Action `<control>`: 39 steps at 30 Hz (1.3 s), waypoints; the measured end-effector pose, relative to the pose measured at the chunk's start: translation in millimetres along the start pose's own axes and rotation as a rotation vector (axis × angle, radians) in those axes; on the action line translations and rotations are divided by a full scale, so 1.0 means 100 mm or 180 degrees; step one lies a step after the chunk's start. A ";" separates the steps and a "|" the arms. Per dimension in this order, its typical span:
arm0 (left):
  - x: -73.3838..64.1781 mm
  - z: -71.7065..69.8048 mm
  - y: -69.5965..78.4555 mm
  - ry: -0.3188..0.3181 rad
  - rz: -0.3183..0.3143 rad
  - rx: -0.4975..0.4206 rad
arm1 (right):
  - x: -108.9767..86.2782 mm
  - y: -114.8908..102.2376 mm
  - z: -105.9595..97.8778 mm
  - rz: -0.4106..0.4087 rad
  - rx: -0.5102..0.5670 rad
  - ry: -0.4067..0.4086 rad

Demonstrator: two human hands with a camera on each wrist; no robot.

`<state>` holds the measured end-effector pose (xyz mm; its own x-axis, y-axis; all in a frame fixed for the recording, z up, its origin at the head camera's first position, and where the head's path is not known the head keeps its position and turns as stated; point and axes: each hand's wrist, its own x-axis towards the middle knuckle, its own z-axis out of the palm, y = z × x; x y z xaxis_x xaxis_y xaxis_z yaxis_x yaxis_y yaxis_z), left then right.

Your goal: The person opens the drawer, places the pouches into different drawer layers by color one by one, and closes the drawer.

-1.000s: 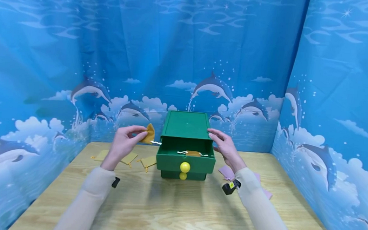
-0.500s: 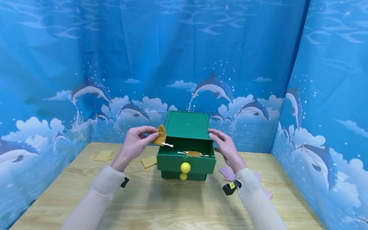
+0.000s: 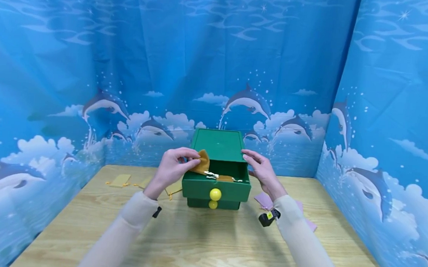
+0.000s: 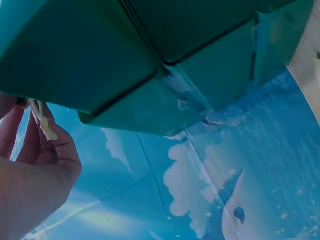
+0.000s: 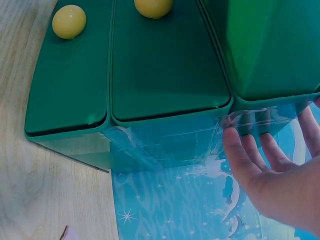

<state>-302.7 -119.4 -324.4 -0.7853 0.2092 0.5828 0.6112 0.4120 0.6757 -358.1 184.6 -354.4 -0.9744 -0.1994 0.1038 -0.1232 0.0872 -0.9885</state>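
Note:
An orange-brown drawstring pouch [image 3: 204, 162] with white cord ends is pinched between the thumb and fingers of my left hand [image 3: 174, 166], over the left part of a pulled-out top drawer [image 3: 197, 189]. In the left wrist view the fingers sit beside the green drawer wall with a pale cord end [image 4: 48, 129] hanging from them. Another orange-brown pouch [image 3: 226, 178] with white cords lies inside that drawer. My right hand [image 3: 264, 175] touches the right side of the green drawer cabinet [image 3: 218, 145], its fingertips [image 5: 232, 140] on the clear-taped side in the right wrist view.
Several yellow drawstring pouches [image 3: 120, 180] lie on the wooden table [image 3: 207, 247] left of the cabinet. Lilac pouches [image 3: 264, 200] lie to its right, partly under the right forearm. Yellow round knobs [image 3: 215, 194] stick out from the drawers. A dolphin-print curtain [image 3: 159, 65] stands behind.
My left hand has carried the orange-brown pouch rightward, from beside the cabinet to over the pulled-out drawer. The right hand has stayed at the cabinet's side.

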 end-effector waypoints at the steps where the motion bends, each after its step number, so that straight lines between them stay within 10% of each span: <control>1: 0.01 0.02 0.02 -0.0030 0.0001 -0.0012 | 0.00 0.00 0.00 0.0000 0.0001 0.0000; 39: 0.10 0.17 0.13 -0.0630 -0.0361 0.0067 | -0.01 0.01 0.00 0.0008 0.0007 -0.0006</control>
<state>-304.6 -96.8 -317.7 -0.8542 0.3294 0.4023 0.5173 0.4607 0.7212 -357.7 185.2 -355.0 -0.9744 -0.2009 0.1012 -0.1204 0.0857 -0.9890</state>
